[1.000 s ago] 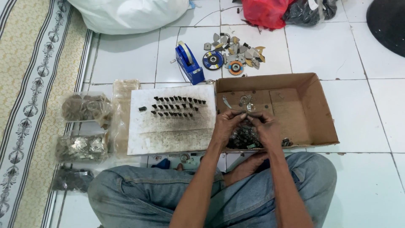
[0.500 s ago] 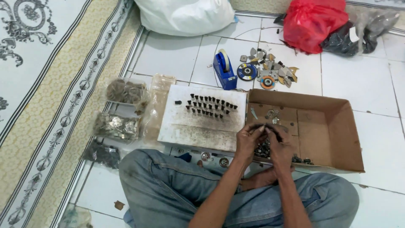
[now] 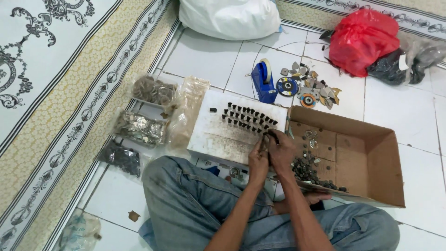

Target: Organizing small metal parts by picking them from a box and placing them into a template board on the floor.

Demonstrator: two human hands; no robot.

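Together, both hands meet at the near right end of the rows of small dark upright pieces [image 3: 248, 116] on the white flat board [image 3: 218, 135]; right hand [image 3: 281, 149] fingers pinch one piece, left hand [image 3: 258, 160] fingers curl narrow just beside.

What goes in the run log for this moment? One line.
left hand: at white board edge | right hand: pinching small dark part | cardboard box: alongside

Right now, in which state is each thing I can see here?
Cardboard box: open, small dark parts heaped in its near-left corner.
White board: flat, rows of small dark pieces standing on it.
Left hand: fingers pinched at the board's right edge.
Right hand: fingers pinched beside the left.
Red bag: bunched shut.
Tape dispenser: upright.
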